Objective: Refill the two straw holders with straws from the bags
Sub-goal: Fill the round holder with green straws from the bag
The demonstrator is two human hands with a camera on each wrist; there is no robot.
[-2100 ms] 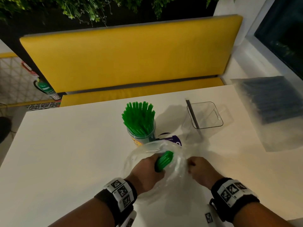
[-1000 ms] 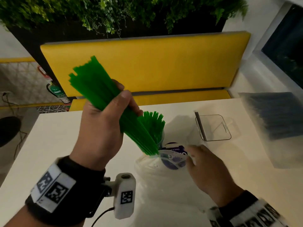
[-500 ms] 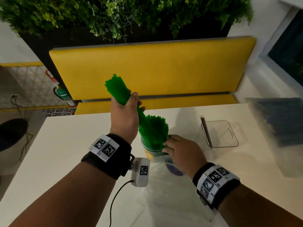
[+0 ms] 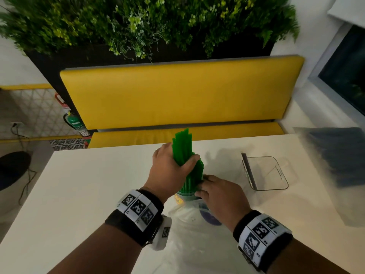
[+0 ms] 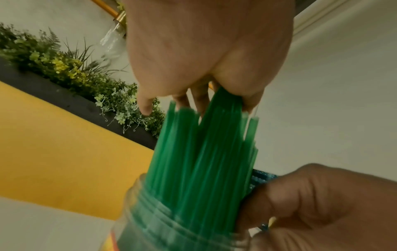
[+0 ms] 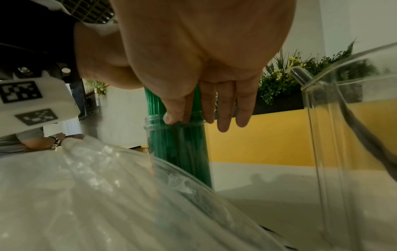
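My left hand [image 4: 180,165] grips a bundle of green straws [image 4: 182,143] and holds it upright, its lower ends down inside the round clear holder [image 4: 184,196]. That holder is packed with green straws [image 5: 199,161]. My right hand [image 4: 202,187] holds the holder's rim [image 6: 174,123] from the right, thumb on the near side. The emptied clear bag [image 4: 189,234] lies flat in front of the holder. A square clear holder [image 4: 264,173] stands empty to the right. A bag of dark straws [image 4: 335,159] lies at the far right.
The white table [image 4: 88,194] ends at a yellow bench [image 4: 177,95] with a planter [image 4: 148,26] behind it. In the right wrist view the square holder [image 6: 343,135] stands close beside my right hand [image 6: 204,110].
My left hand pulled the green bundle out of the bag, swung it upright and lowered it into the round holder. My right hand let go of the bag and took the holder's rim.
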